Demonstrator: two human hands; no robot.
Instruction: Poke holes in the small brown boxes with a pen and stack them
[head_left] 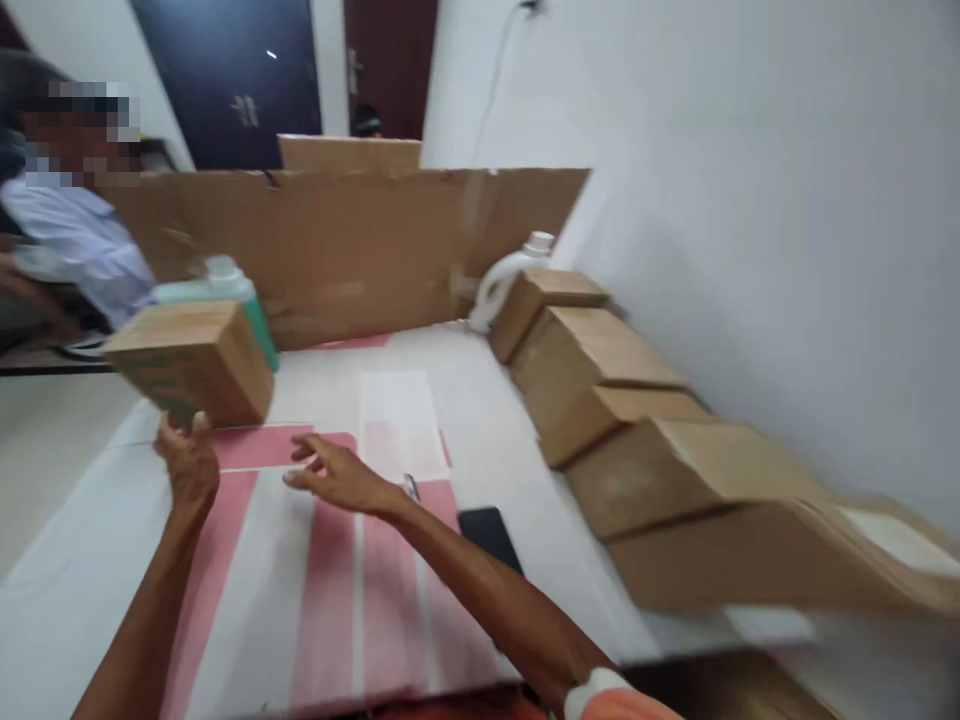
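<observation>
A small cardboard box (191, 362) sits tilted at the left of a white and pink striped tabletop (315, 590). My left hand (187, 462) is under the box's near edge, fingers raised against it, holding nothing closed. Just right of the box my right hand (337, 475) reaches toward it with its fingers spread and nothing in it. A green bottle with a white cap (225, 290) pokes out behind the box.
Several cardboard boxes (600, 370) line the wall on the right. A white jug (506, 280) stands at the far corner before an upright cardboard sheet (352, 250). A black phone (489, 535) lies by my right forearm. A person (67, 230) sits far left.
</observation>
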